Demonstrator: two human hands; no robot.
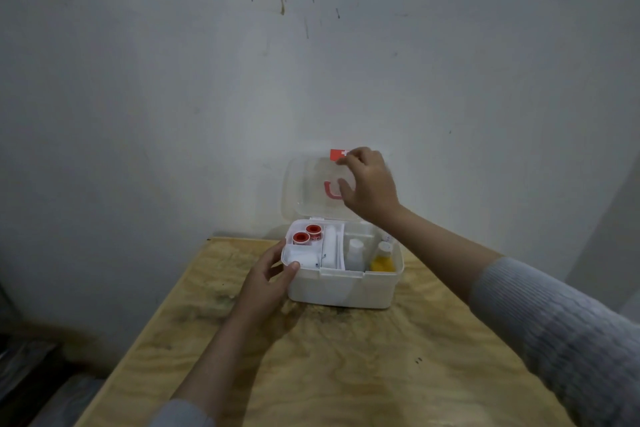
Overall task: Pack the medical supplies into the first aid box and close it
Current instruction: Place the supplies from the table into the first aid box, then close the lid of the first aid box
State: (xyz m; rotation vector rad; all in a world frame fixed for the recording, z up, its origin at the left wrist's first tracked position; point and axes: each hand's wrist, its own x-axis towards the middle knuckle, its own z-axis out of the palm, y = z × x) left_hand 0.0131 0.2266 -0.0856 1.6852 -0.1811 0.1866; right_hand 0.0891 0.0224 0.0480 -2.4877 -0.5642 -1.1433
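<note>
Plastic this thin is light and a little springy, so the first aid box [341,284] should need only a gentle touch, though its smooth white walls could slide on the wooden table [346,374] if pushed from one side alone. The box sits near the far edge of the table, close to the stained wall [311,62], with its clear lid [304,187] standing upright on the rear hinge. Inside, two red-cored tape rolls [307,234] lie in the back left compartment, a white bandage roll [329,246] lies along a middle section, and a white bottle [355,253] and a yellow bottle [382,258] stand to the right. The left hand [268,282] rests half curled against the front left corner of the box, thumb on the rim, steadying it rather than clasping anything. The right hand [369,184] is loosely open at the top edge of the lid, fingertips at the red latch tab [336,154], thumb in front of the panel; whether it pinches the edge firmly cannot be told. With the supplies seemingly packed, the sensible hold is that top edge by the latch, far from the hinge, swinging it down slowly, since the tall bottles might foul the lid.
</note>
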